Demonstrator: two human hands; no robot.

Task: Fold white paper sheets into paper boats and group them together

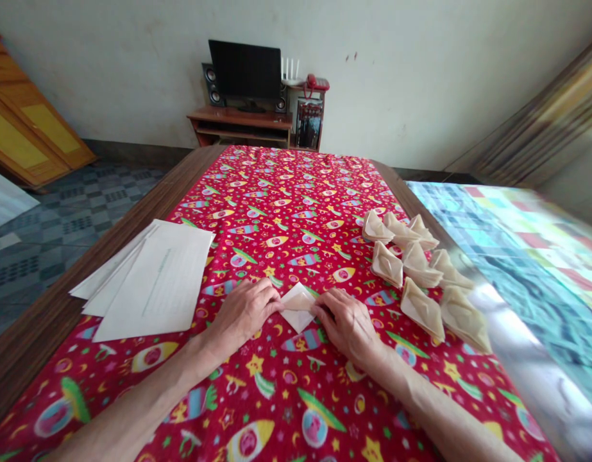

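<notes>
A small folded piece of white paper (298, 319) lies between my hands, shaped like a diamond with a raised fold across its middle. My left hand (250, 303) pinches its left corner between thumb and fingers. At the opposite corner my right hand (347, 321) does the same, fingers curled and closed. Both hands rest low over the red patterned cloth (296, 385). Off to the right sit several folded paper pieces (421, 264) in loose rows, cream-coloured with pointed ends. To the left, a fanned pile of paper sheets (156, 282) carries faint print on top.
The cloth covers a long wooden table (146, 212). A bed with a checked cover (507, 269) stands along the right side. Beyond the table's far end are a monitor (246, 69), speakers and a red telephone (317, 82). A wooden cabinet (33, 122) stands at far left.
</notes>
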